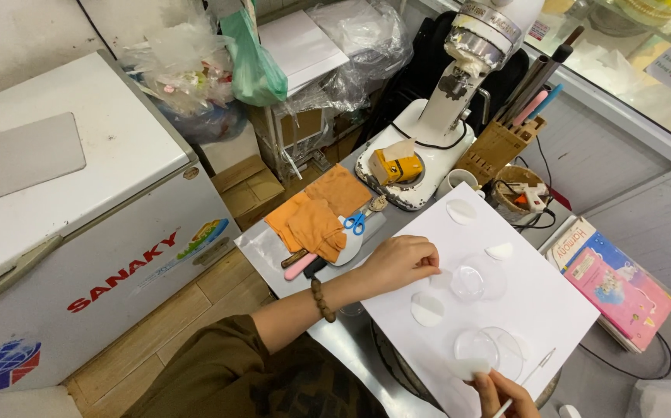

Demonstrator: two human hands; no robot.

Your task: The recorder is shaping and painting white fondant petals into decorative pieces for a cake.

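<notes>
A large white sheet of paper [506, 310] lies on the metal counter. On it sit clear plastic discs [471, 282] and small white round cut-outs [427, 310]. My left hand [401, 262], with a bead bracelet on the wrist, rests on the sheet's left edge, fingertips pinching at the paper beside the upper clear disc. My right hand [502, 393] is at the bottom edge, gripping a thin white stick [533, 371] next to the lower clear disc [489, 350]. Most of the right hand is cut off by the frame.
An orange cloth [316, 217], blue scissors [356, 222] and a pink-handled knife [301, 265] lie left of the sheet. A white stand mixer [444, 116], a wooden knife block [498, 143] and colourful booklets [618, 282] stand behind and right. A white chest freezer [80, 224] fills the left.
</notes>
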